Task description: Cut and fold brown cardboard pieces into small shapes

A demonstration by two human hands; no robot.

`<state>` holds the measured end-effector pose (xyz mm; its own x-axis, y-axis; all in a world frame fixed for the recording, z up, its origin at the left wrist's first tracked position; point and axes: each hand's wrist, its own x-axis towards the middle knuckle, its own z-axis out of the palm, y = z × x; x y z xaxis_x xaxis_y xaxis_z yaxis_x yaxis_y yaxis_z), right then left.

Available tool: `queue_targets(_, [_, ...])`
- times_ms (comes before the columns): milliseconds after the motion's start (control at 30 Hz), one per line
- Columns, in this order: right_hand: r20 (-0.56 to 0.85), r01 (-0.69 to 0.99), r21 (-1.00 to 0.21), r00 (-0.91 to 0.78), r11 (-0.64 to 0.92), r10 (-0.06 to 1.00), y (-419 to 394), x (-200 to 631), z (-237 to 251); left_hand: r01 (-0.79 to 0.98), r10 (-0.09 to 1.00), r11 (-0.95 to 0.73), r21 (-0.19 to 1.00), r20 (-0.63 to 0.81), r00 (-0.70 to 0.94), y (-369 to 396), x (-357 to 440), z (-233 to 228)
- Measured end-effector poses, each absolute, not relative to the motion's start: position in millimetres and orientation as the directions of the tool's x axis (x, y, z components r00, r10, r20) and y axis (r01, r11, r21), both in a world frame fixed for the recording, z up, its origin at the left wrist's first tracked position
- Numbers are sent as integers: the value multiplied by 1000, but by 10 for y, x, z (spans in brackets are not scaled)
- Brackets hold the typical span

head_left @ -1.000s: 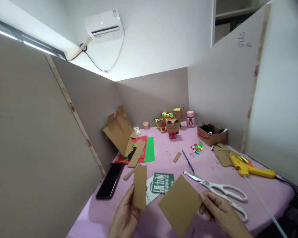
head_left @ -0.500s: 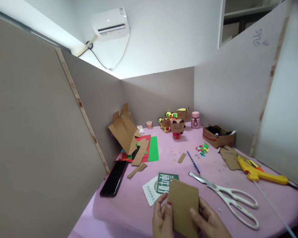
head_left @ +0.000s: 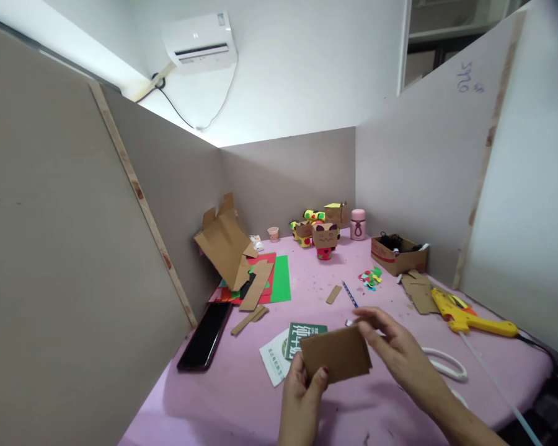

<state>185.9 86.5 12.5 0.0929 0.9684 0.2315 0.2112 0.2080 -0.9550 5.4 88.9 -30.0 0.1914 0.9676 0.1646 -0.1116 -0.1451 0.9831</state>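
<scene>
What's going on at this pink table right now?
A person is holding a brown cardboard piece above the pink table. The left hand pinches its lower left corner, and the right hand touches its upper right edge. White scissors lie partly hidden behind the right hand, with a yellow glue gun farther right. Small cardboard figures stand at the back.

Yellow glue gun [head_left: 469, 317], black phone [head_left: 205, 337], white scissors [head_left: 441, 362], cardboard cat figures [head_left: 324, 235]
</scene>
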Motion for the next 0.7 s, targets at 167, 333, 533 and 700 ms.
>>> queue_targets(167, [146,190,-973,74,130,987,867,1779,-541,97,993,-113,989,111,27,899,154,-653])
queue_targets(333, [238,219,-955,156,202,959,847,1654,-843,299,994,-100,949,111,-23,908,112,-728])
queue_targets(533, [219,253,-951,152,176,964,904,1712,-845,341,994,-99,935,111,-15,908,130,-753])
queue_targets(700, [224,281,-946,204,163,953,899,1721,-940,276,934,-299,913,339,-108,871,289,-747])
